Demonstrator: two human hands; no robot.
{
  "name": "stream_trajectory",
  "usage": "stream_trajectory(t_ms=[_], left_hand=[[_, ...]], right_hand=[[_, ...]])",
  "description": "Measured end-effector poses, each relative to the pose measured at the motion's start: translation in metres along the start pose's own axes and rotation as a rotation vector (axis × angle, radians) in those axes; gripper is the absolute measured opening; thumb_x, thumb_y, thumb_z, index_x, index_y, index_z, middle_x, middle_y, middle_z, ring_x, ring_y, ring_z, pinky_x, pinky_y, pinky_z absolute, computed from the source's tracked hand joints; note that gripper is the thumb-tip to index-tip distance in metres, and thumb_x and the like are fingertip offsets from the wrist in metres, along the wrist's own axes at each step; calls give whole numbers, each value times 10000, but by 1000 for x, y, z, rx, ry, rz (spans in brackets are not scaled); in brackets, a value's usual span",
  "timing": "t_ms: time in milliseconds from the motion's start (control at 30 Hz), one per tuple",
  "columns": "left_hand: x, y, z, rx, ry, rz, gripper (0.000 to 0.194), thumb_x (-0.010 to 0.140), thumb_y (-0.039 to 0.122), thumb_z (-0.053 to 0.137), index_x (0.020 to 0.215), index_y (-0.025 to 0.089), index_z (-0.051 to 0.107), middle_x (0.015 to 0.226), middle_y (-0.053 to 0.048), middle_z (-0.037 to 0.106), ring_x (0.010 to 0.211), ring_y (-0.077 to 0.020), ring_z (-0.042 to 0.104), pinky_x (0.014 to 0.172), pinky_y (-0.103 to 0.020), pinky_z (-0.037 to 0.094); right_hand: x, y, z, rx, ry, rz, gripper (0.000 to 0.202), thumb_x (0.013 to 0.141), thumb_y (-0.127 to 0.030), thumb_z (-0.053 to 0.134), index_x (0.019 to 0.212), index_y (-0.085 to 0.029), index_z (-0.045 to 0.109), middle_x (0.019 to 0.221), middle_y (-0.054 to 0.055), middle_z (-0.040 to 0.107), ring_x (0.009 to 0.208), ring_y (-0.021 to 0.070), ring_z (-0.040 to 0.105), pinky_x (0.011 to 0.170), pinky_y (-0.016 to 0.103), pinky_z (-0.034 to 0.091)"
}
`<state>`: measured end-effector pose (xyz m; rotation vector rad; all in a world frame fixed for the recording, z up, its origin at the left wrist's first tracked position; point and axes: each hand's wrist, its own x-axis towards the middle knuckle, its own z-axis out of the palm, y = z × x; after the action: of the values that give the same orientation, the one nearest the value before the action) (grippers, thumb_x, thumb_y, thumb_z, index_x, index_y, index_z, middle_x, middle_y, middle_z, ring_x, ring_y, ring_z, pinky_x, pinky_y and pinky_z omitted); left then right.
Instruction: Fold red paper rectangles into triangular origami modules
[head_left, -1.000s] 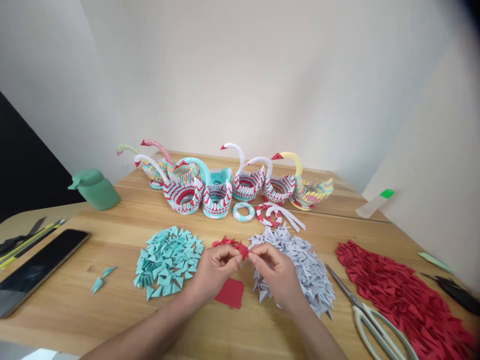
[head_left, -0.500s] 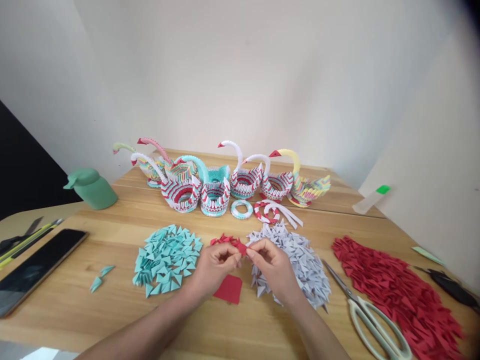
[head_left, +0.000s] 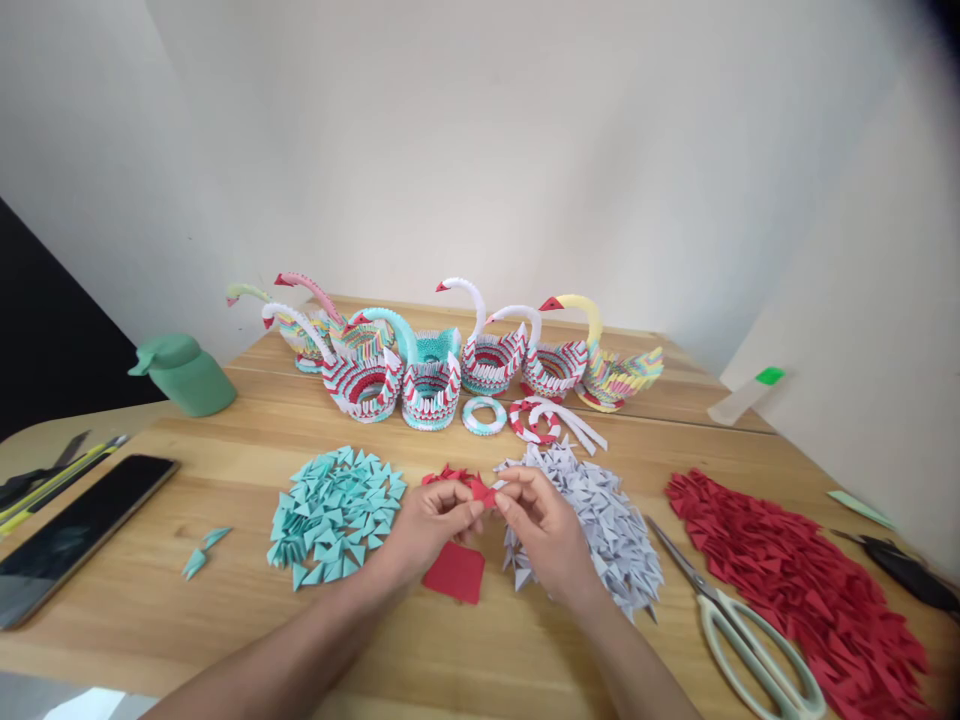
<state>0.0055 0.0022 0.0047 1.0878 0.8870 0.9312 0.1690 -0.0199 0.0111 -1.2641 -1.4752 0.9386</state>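
Left hand [head_left: 442, 515] and right hand [head_left: 543, 530] pinch a small folded red paper piece [head_left: 484, 493], likely light, easily creased, best edge-held.

A craft workspace, it seemed: paper swans [head_left: 431, 400], heaps of folded paper [head_left: 341, 510] and scissors [head_left: 697, 582] sat on a wooden table [head_left: 225, 635].

Above the tabletop [head_left: 480, 670], back from the near edge's middle, the red paper piece [head_left: 483, 492] between the left hand [head_left: 433, 522] and right hand [head_left: 551, 532] now shows a wider, more pointed outline than half a second ago; the right index fingertip has lifted slightly from its thumb tip, toward the far edge
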Motion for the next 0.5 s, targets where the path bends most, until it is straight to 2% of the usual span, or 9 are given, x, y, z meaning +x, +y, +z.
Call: stream_trajectory(t_ms=[100, 200, 300, 367, 500], left_hand=[[-1, 3, -1, 11, -16, -2, 386, 631, 476, 749, 612, 138, 564, 555, 2, 595, 472, -84, 493, 520, -217, 386], [-2, 3, 0, 82, -58, 24, 330, 668, 426, 717, 601, 144, 560, 544, 4, 586, 482, -88, 488, 528, -219, 376], [-2, -2, 0, 191, -96, 59, 281, 696, 361, 680, 574, 153, 537, 516, 17, 553, 466, -83, 442, 502, -213, 330], [-2, -6, 1, 249, -93, 90, 257, 718, 329, 656, 574, 156, 533, 512, 28, 529, 466, -79, 414, 494, -210, 307], [-2, -8, 1, 262, -70, 114, 212, 743, 314, 642, 629, 152, 565, 556, 23, 554, 511, -89, 454, 529, -212, 347]], right_hand=[[1, -4, -5, 70, -44, 48, 269, 870, -350, 529, 1092, -205, 574, 731, -5, 619, 705, 171, 623, 679, 285, 479], [2, -9, -7, 41, -87, 59, 288, 894, -387, 496, 1094, -208, 601, 751, -2, 613, 721, 168, 607, 680, 275, 464], [1, -9, -5, -12, -145, 51, 232, 867, -400, 545, 877, -188, 637, 712, -4, 597, 671, 148, 552, 623, 248, 429], [0, -8, -2, -34, -131, 54, 249, 839, -400, 581, 726, -179, 603, 640, -23, 545, 599, 124, 492, 568, 232, 392], [1, -5, -2, -26, -86, 85, 301, 850, -442, 554, 704, -181, 578, 611, -34, 492, 560, 112, 431, 526, 227, 348]])
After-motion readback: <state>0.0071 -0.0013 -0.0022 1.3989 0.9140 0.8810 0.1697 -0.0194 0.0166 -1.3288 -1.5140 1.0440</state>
